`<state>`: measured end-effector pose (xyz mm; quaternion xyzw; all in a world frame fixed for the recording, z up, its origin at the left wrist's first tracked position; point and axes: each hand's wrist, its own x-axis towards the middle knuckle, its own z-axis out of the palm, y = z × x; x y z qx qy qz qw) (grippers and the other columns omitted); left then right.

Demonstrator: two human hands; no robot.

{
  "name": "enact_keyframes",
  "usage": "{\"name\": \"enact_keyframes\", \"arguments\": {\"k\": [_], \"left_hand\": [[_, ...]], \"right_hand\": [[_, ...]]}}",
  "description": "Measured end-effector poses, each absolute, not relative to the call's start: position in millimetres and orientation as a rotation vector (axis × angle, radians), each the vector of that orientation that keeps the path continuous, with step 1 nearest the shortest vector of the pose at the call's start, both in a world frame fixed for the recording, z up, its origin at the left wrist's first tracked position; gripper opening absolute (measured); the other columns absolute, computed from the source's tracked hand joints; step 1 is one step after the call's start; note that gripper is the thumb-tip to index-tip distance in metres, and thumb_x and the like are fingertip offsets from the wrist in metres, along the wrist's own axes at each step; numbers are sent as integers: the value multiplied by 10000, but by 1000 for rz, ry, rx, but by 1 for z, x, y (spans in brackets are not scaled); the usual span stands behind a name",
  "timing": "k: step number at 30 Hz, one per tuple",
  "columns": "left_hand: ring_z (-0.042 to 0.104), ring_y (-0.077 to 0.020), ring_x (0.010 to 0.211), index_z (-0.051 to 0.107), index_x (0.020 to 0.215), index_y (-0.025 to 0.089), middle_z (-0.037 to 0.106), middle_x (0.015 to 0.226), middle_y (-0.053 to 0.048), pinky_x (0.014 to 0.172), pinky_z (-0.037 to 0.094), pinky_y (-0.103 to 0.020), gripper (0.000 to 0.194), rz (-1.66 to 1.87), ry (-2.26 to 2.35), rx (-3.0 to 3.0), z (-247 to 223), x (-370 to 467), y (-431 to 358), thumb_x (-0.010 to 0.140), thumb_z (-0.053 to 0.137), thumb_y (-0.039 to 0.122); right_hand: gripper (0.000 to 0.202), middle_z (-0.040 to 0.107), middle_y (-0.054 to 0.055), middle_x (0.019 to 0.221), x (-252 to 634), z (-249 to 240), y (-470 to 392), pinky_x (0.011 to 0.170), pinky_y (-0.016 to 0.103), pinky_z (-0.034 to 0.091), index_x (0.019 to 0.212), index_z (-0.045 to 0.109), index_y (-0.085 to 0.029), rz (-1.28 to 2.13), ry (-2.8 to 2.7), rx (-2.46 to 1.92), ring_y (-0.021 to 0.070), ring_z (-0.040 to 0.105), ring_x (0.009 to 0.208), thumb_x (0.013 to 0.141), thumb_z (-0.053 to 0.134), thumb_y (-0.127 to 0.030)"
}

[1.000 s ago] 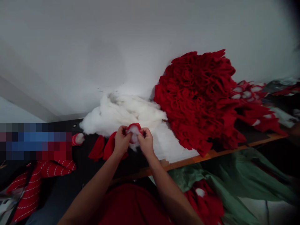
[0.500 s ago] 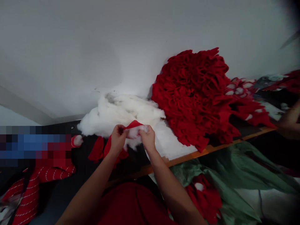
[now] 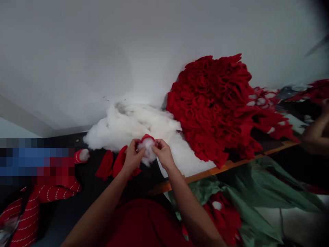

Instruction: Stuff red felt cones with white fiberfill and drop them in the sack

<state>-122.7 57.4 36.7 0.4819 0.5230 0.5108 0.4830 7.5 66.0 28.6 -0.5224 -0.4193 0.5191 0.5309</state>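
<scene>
Between my two hands is a small red fabric piece [image 3: 148, 137] curved round a tuft of white fibre stuffing [image 3: 148, 151]. My left hand [image 3: 133, 157] pinches its left edge, and my right hand [image 3: 163, 153] pinches the right edge. Some fluff hangs out on the side towards me. Just behind my hands lies a heap of loose white stuffing [image 3: 128, 123]. Several red fabric pieces [image 3: 105, 165] rest on the dark table by my left hand, some partly hidden behind it.
A tall pile of red fabric pieces [image 3: 210, 106] leans against the wall at right, beside a white sheet [image 3: 185, 157]. Red striped cloth [image 3: 25, 223] lies at left. Green fabric [image 3: 257, 195] hangs below the wooden table edge [image 3: 203, 175]. Another person's arm [image 3: 316, 132] shows at far right.
My hands have come closer together. The red piece, stretched wide before, is now bunched and rounded round the stuffing. The other person's arm at far right has shifted.
</scene>
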Motion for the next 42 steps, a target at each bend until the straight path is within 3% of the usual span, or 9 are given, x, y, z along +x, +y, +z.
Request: {"name": "enact_keyframes", "arguments": {"k": [3,7,13,16,19,26,34,38,42], "left_hand": [[468,-92,631,486,854,182,505,745,26,561,397,-197,203,1229,1272,1195,41,-122,59,682,550,271],[457,-107,603,506,756,178,501,655,36,571,367,-222,123,1151,1528,1408,42,-122,66,633,521,174],[483,-126,646,514,738,178,515,669,20,623,390,-252,77,1120,1605,1592,42,-125,67,666,485,173],[511,-126,705,496,919,181,541,843,-13,592,423,-234,290,1033,1300,1444,43,-126,59,653,576,263],[517,-135,801,439,1018,191,505,1002,-39,615,446,-227,524,1023,1203,1357,40,-126,53,547,668,221],[405,-95,581,437,736,189,407,630,57,533,356,-209,211,1186,1650,1312,26,-119,65,567,487,73],[532,-109,645,486,889,168,540,797,4,606,438,-257,329,973,1017,940,39,-131,65,626,622,313],[441,-88,514,473,740,176,463,596,54,514,373,-225,188,1095,1317,1086,29,-127,70,616,596,248],[424,-104,576,453,676,186,442,604,39,564,359,-235,63,1211,1714,1465,23,-120,69,651,477,134]], "right_hand": [[131,407,-73,574,1,26,67,506,220,292,697,464,-202,1102,-1120,-1321,94,357,527,593,538,-229],[112,361,-83,540,-4,28,63,506,220,278,608,399,-208,951,-1286,-1432,91,335,513,576,502,-180],[113,332,-83,535,4,19,70,526,224,282,589,362,-211,687,-1091,-1602,94,324,524,602,473,-194],[125,330,-80,555,8,10,76,521,220,282,600,356,-212,700,-1018,-1563,94,318,536,621,479,-217],[143,331,-78,570,4,6,76,517,216,283,611,354,-212,720,-965,-1528,93,318,543,636,493,-238],[154,309,-84,571,-12,12,65,519,215,283,623,337,-217,756,-963,-1449,90,305,533,633,491,-212],[175,308,-77,586,5,10,69,528,218,283,624,327,-217,724,-945,-1457,91,300,548,662,495,-248],[165,302,-76,595,-6,11,61,525,214,287,630,318,-217,765,-964,-1419,90,297,548,647,483,-217],[138,312,-74,602,-11,12,55,537,216,291,634,342,-212,703,-953,-1469,93,312,561,632,478,-188]]}}
